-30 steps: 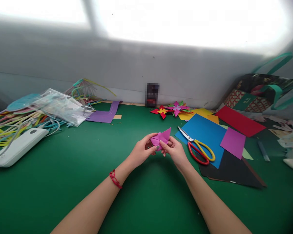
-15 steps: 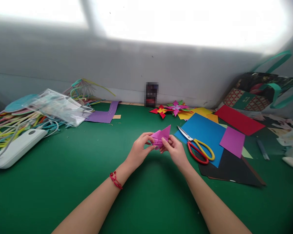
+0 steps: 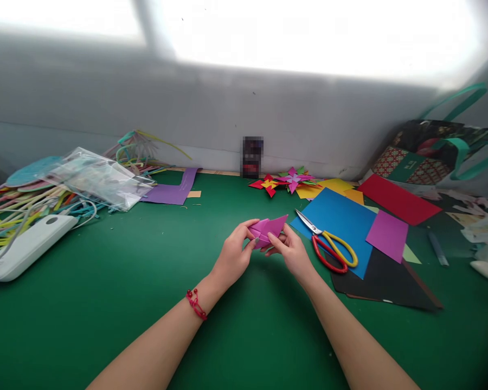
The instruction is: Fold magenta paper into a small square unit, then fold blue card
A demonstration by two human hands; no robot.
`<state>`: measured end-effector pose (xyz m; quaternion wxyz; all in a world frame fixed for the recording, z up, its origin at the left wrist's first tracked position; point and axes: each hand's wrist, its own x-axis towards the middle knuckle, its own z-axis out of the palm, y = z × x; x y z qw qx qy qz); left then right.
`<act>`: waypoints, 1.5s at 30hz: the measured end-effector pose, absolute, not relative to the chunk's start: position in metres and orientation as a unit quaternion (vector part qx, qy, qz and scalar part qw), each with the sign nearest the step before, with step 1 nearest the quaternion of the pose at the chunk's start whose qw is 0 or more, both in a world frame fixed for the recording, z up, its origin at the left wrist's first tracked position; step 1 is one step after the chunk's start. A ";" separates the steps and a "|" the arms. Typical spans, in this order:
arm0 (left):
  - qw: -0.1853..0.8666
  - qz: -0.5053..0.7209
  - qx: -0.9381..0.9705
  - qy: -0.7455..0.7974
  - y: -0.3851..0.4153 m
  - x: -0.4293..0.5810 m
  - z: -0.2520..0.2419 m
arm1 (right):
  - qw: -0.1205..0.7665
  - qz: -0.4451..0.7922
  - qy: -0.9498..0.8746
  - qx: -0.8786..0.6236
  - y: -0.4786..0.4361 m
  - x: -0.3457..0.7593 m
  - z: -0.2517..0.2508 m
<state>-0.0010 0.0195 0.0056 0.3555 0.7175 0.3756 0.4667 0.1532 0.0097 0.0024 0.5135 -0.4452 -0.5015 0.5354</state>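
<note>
A folded piece of magenta paper [image 3: 273, 226] with a pointed upper right corner is held between my two hands above the green table. My left hand [image 3: 235, 250] grips its left side, with thumb and fingers closed on the folds. On the other side, my right hand [image 3: 293, 250] pinches the lower right part, thumb in front and fingers behind. Right of my right hand lie scissors [image 3: 329, 246] with one red and one yellow handle, blades apart, resting on blue paper [image 3: 345, 211].
Folded paper flowers [image 3: 293, 180] lie at the back near a dark pixelated item [image 3: 251, 157]. Magenta [image 3: 387, 236], red [image 3: 398, 199] and black sheets [image 3: 386, 281] are at right, by a patterned bag [image 3: 415, 162]. A white power strip [image 3: 32, 246], coloured strips and purple paper [image 3: 166, 194] are at left.
The folded paper has tilted, its pointed corner dropping lower and a little to the right. My left thumb has moved up onto its front. Both hands keep hold.
</note>
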 end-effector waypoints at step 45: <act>0.183 0.484 0.741 0.428 0.022 -0.011 0.011 | 0.525 0.515 -0.505 -0.452 0.006 0.145 0.003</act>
